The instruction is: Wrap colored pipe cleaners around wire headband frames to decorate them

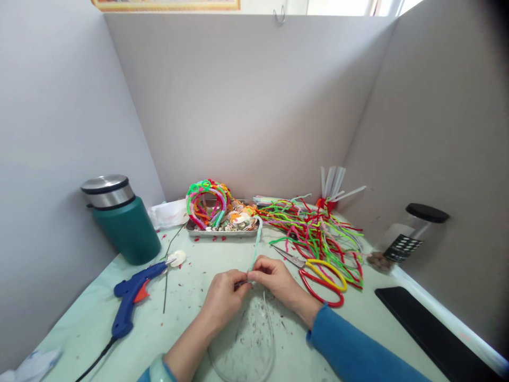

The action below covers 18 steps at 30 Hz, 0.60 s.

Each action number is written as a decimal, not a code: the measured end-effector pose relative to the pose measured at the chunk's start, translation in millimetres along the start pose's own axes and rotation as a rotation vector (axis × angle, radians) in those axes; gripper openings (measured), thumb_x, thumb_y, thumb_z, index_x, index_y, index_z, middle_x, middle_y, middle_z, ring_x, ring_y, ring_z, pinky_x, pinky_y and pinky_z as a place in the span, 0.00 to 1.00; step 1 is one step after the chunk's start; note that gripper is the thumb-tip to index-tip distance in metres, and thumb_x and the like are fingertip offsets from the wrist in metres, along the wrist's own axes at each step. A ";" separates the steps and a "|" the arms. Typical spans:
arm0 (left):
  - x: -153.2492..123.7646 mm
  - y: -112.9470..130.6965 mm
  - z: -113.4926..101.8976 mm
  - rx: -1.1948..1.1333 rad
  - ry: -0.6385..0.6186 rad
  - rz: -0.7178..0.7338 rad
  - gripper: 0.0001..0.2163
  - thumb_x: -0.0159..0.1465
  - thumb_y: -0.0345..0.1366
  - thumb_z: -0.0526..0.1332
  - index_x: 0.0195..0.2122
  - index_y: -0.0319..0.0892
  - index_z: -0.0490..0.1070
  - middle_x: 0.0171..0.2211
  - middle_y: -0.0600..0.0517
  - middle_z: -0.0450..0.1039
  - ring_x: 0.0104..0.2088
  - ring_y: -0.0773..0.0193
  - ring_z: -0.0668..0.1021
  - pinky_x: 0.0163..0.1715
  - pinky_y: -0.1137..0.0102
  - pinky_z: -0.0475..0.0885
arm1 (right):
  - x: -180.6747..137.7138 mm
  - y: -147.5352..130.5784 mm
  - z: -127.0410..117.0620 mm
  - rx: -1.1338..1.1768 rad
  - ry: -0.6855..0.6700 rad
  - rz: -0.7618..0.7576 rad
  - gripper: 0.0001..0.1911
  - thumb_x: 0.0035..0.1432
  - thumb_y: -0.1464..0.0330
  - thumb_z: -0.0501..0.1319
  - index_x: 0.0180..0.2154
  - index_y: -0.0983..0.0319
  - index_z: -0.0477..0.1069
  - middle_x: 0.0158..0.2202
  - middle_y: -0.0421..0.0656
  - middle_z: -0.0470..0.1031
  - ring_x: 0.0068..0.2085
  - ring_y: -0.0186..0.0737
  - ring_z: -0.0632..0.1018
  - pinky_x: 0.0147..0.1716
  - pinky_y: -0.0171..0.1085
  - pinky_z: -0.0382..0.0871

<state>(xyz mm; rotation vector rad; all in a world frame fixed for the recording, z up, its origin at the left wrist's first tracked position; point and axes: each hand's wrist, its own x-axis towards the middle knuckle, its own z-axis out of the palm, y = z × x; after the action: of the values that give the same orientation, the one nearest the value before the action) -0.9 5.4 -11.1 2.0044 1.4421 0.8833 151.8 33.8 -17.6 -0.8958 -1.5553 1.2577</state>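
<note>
My left hand (224,297) and my right hand (274,278) meet at the middle of the table, fingers pinched together. Between them they hold the end of a clear plastic headband (270,329) whose loop curves down toward me. A pale mint pipe cleaner (256,241) rises from the pinch point toward the tray. My right fingers close on that pipe cleaner where it joins the band. Red-and-yellow scissors (320,276) lie just right of my right hand.
A blue glue gun (133,297) lies at the left with its cord. A green flask (121,220) stands behind it. A metal tray (222,231) holds wrapped headbands and shells. Loose pipe cleaners (318,231), a jar (405,236) and a black slab (429,331) sit right.
</note>
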 end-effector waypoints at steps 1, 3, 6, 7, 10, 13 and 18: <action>-0.2 1.2 0.1 -0.016 -0.012 -0.004 0.09 0.54 0.33 0.56 0.29 0.42 0.77 0.24 0.53 0.75 0.26 0.65 0.73 0.27 0.74 0.62 | -0.1 0.6 0.2 0.031 -0.006 0.012 0.11 0.44 0.65 0.66 0.21 0.64 0.67 0.22 0.36 0.63 0.26 0.32 0.64 0.27 0.32 0.57; -0.3 3.7 -0.2 -0.050 -0.025 -0.022 0.10 0.55 0.35 0.56 0.29 0.42 0.78 0.23 0.53 0.75 0.25 0.65 0.72 0.26 0.75 0.62 | -0.5 1.2 0.3 0.102 -0.027 0.046 0.12 0.44 0.63 0.66 0.24 0.63 0.66 0.22 0.36 0.64 0.25 0.30 0.64 0.25 0.31 0.57; -0.2 6.7 -1.1 -0.068 -0.044 -0.031 0.13 0.57 0.37 0.54 0.24 0.40 0.76 0.20 0.54 0.72 0.23 0.66 0.71 0.24 0.75 0.60 | -1.7 0.0 -0.2 0.165 -0.039 0.104 0.14 0.47 0.61 0.64 0.24 0.63 0.64 0.18 0.33 0.60 0.20 0.28 0.60 0.20 0.30 0.52; -0.3 7.6 -1.5 -0.069 -0.055 -0.026 0.13 0.58 0.37 0.54 0.22 0.40 0.75 0.19 0.54 0.71 0.23 0.67 0.70 0.24 0.75 0.60 | -2.1 -0.8 -0.6 0.170 -0.036 0.117 0.14 0.48 0.60 0.63 0.24 0.62 0.63 0.17 0.32 0.58 0.19 0.27 0.58 0.18 0.30 0.50; -1.3 9.9 -2.5 -0.075 -0.085 0.012 0.13 0.58 0.36 0.54 0.20 0.40 0.73 0.17 0.55 0.68 0.21 0.68 0.67 0.23 0.76 0.58 | -2.7 -2.1 -2.1 0.181 -0.035 0.122 0.14 0.50 0.60 0.61 0.24 0.62 0.62 0.16 0.32 0.57 0.17 0.26 0.57 0.17 0.30 0.49; -2.1 11.6 -4.0 -0.115 -0.093 0.030 0.13 0.58 0.36 0.54 0.19 0.40 0.72 0.16 0.56 0.66 0.20 0.70 0.65 0.22 0.76 0.57 | -2.4 0.2 -3.3 0.182 -0.030 0.119 0.14 0.50 0.60 0.61 0.25 0.62 0.61 0.17 0.32 0.57 0.18 0.27 0.58 0.18 0.29 0.49; -0.4 9.9 -5.1 -0.238 -0.052 -0.016 0.09 0.57 0.37 0.57 0.24 0.38 0.71 0.19 0.55 0.70 0.21 0.69 0.68 0.23 0.76 0.61 | -1.9 3.7 -4.3 0.159 0.003 0.088 0.13 0.53 0.62 0.59 0.24 0.62 0.60 0.17 0.32 0.58 0.18 0.27 0.57 0.18 0.29 0.49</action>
<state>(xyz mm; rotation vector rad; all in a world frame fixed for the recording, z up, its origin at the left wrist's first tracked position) 1.3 2.1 -0.6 1.8236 1.2595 0.9411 156.4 34.2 -21.3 -0.8705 -1.4043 1.4208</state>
